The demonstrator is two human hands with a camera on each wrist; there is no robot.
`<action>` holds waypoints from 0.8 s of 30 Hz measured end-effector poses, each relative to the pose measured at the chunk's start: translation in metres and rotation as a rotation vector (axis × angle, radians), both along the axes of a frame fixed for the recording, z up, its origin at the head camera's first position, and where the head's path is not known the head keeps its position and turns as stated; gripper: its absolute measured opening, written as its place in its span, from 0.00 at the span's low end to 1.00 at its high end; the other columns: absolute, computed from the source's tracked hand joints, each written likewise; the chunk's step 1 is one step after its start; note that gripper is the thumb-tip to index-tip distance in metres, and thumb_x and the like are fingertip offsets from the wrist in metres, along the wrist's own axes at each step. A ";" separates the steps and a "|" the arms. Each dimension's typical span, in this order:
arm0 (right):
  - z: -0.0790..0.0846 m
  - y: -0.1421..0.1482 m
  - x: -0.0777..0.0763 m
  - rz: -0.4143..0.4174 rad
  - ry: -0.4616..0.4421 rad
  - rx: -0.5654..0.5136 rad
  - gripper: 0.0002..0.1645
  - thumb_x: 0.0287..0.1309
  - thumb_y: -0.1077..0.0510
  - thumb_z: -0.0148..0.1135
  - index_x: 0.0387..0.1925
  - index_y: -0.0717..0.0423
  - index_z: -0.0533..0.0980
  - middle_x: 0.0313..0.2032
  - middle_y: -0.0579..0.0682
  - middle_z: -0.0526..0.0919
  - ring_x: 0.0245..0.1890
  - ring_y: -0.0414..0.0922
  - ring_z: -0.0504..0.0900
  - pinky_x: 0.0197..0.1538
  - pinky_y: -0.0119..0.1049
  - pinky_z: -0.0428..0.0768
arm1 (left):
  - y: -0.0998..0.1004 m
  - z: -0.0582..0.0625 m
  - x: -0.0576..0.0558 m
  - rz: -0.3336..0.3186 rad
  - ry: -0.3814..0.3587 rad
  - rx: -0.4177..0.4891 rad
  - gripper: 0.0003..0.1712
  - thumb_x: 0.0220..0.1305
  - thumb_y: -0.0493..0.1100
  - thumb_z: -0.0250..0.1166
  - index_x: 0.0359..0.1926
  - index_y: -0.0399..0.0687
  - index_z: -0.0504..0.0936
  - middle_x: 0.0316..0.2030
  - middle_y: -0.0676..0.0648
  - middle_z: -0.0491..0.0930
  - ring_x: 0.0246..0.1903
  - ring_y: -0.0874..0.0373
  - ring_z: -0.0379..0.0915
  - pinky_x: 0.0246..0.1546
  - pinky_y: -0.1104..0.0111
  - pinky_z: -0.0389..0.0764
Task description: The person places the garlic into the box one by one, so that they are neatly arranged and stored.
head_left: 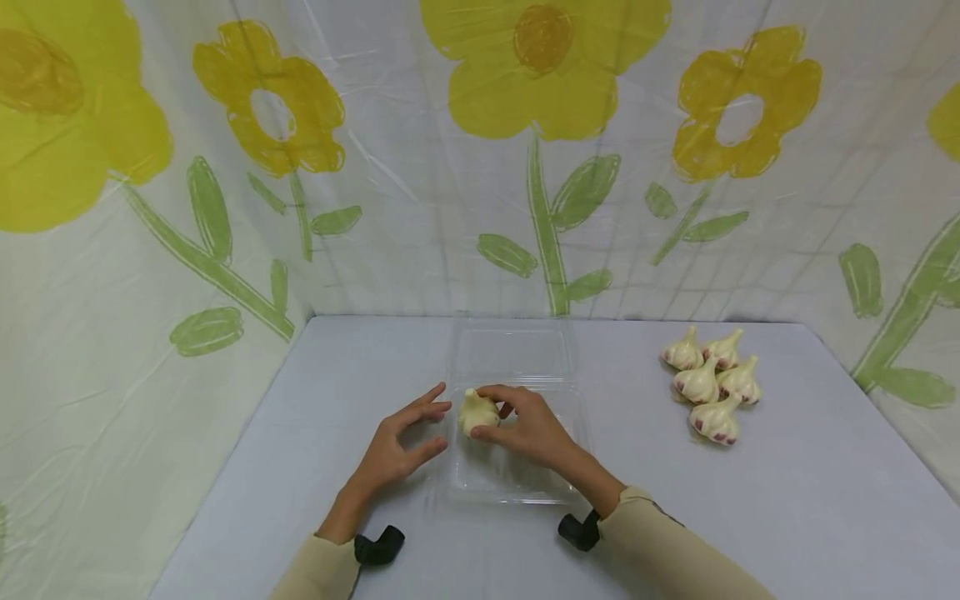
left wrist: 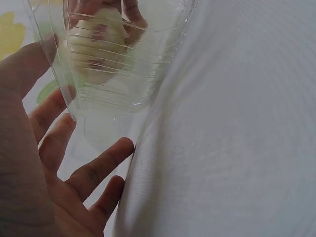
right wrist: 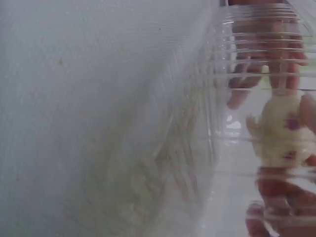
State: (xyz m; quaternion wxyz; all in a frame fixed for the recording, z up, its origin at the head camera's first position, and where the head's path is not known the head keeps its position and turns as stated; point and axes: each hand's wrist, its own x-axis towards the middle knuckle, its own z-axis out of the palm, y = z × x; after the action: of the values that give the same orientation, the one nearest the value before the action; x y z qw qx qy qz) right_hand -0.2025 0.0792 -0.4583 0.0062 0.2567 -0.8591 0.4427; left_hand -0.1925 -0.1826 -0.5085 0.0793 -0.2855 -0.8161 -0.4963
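You hold a cream-white garlic bulb (head_left: 477, 414) with purple patches, stem upward, inside the left wall of your clear plastic clamshell container (head_left: 543, 482). The container lies open just below the frame's centre, ridged base nearer you, lid folded back beyond it.

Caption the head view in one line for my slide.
Right hand holding a garlic bulb inside a clear open box, left hand beside it, five more bulbs grouped on the table.
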 end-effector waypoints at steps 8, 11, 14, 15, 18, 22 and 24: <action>-0.007 -0.005 0.001 0.021 -0.017 0.036 0.33 0.55 0.46 0.76 0.60 0.54 0.80 0.55 0.49 0.86 0.39 0.42 0.81 0.43 0.37 0.81 | 0.001 0.004 0.002 0.012 -0.012 -0.014 0.28 0.62 0.41 0.73 0.63 0.45 0.80 0.74 0.47 0.67 0.56 0.51 0.83 0.67 0.68 0.71; -0.010 -0.006 -0.001 0.022 -0.055 0.041 0.33 0.56 0.46 0.76 0.60 0.54 0.80 0.53 0.49 0.87 0.38 0.41 0.81 0.41 0.32 0.80 | 0.001 0.005 0.003 0.013 -0.016 -0.010 0.28 0.62 0.41 0.73 0.63 0.44 0.80 0.75 0.46 0.67 0.56 0.50 0.83 0.68 0.69 0.69; -0.013 -0.007 -0.002 0.017 -0.090 0.035 0.33 0.56 0.47 0.76 0.61 0.54 0.79 0.52 0.49 0.87 0.37 0.41 0.82 0.40 0.31 0.79 | 0.001 0.005 0.003 0.012 -0.014 -0.007 0.28 0.62 0.41 0.73 0.63 0.44 0.80 0.74 0.45 0.67 0.56 0.49 0.83 0.69 0.70 0.68; -0.013 -0.007 -0.002 0.015 -0.099 0.033 0.33 0.56 0.47 0.76 0.61 0.54 0.79 0.52 0.49 0.87 0.37 0.41 0.81 0.40 0.30 0.79 | 0.001 0.005 0.003 0.011 -0.014 -0.005 0.28 0.62 0.41 0.73 0.63 0.44 0.80 0.74 0.45 0.67 0.56 0.49 0.83 0.69 0.70 0.68; -0.014 -0.007 -0.002 0.011 -0.102 0.031 0.33 0.57 0.47 0.76 0.62 0.54 0.79 0.53 0.50 0.86 0.37 0.41 0.81 0.41 0.30 0.79 | 0.001 0.004 0.003 0.012 -0.007 -0.007 0.28 0.62 0.40 0.73 0.63 0.44 0.81 0.74 0.45 0.68 0.55 0.49 0.83 0.69 0.69 0.68; -0.015 -0.006 -0.002 0.019 -0.087 0.030 0.34 0.56 0.48 0.76 0.62 0.53 0.78 0.52 0.51 0.85 0.38 0.43 0.81 0.43 0.31 0.79 | 0.001 0.003 0.002 0.015 0.003 -0.012 0.28 0.62 0.41 0.73 0.63 0.44 0.80 0.74 0.45 0.68 0.55 0.49 0.83 0.68 0.68 0.70; -0.015 -0.005 -0.001 0.027 -0.091 0.023 0.34 0.56 0.48 0.77 0.63 0.52 0.78 0.51 0.51 0.84 0.38 0.43 0.80 0.43 0.30 0.78 | 0.001 0.002 0.002 0.014 0.006 -0.012 0.27 0.63 0.41 0.73 0.63 0.45 0.81 0.74 0.45 0.68 0.54 0.49 0.83 0.67 0.67 0.71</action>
State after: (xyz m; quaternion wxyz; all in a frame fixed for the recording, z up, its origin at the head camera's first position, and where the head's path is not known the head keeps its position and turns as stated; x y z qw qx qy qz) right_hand -0.2038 0.0741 -0.4735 -0.0418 0.2481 -0.8599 0.4441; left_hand -0.1909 -0.1815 -0.5067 0.0837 -0.2815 -0.8208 -0.4900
